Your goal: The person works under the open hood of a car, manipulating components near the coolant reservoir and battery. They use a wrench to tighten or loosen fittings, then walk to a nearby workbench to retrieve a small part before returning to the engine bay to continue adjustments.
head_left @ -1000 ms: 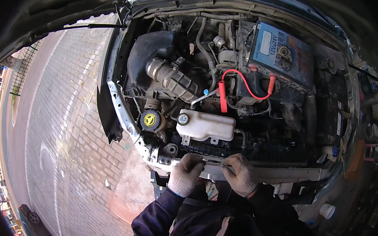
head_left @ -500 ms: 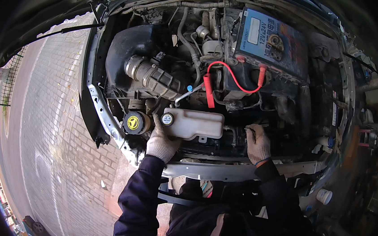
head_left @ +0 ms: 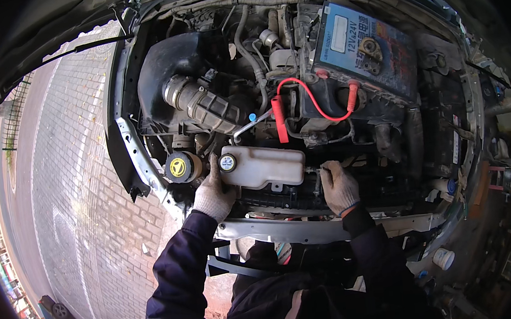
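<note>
A whitish plastic coolant tank [head_left: 265,168] with a round dark cap [head_left: 228,162] lies across the front of an open engine bay. My left hand [head_left: 213,198], in a pale knitted glove, is closed round the tank's left end, between it and a black cap with a yellow sign [head_left: 180,166]. My right hand [head_left: 339,190], gloved likewise, is at the short pipe on the tank's right end. Its fingers are pinched together, and what they hold is hidden.
A blue battery-like box [head_left: 361,50] sits at the back right, with a red cable [head_left: 315,101] running from it to a red clamp [head_left: 279,118]. A ribbed air intake hose [head_left: 211,107] lies behind the tank. A metal crossbar [head_left: 298,228] spans the front.
My right hand has moved left to the pipe at the tank's right end. My left hand keeps its hold on the tank. The whole view has shifted slightly.
</note>
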Tool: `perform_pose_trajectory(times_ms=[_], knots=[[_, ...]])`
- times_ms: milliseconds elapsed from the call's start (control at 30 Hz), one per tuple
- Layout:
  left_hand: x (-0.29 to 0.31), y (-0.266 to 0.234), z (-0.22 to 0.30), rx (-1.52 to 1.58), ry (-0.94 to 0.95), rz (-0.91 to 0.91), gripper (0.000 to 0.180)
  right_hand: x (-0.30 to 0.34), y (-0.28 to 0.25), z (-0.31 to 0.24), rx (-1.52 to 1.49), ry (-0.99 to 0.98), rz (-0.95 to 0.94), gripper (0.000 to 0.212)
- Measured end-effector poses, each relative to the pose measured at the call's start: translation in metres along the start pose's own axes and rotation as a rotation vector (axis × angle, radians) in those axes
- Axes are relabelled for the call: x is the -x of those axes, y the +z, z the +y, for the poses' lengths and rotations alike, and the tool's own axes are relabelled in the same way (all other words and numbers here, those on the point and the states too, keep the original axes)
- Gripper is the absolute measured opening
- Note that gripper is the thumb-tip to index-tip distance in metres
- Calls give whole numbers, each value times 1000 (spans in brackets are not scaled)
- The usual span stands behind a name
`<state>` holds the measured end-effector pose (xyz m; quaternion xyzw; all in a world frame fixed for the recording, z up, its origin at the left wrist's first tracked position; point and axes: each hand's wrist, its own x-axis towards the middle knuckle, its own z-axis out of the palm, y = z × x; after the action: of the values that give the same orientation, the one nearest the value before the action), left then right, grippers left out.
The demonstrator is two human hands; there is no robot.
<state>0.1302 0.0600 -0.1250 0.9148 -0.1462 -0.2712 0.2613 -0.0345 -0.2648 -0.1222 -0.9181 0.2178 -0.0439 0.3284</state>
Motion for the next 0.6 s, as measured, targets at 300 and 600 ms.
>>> perform_pose_trajectory(times_ms=[300,600], knots=[[-5,-2,-14,31,19,-91,116,-1,-4,-20,-29,-204,170,17],[2,-4,-11,109,40,-44,101,-9,29,-84,502,-576,-277,9]])
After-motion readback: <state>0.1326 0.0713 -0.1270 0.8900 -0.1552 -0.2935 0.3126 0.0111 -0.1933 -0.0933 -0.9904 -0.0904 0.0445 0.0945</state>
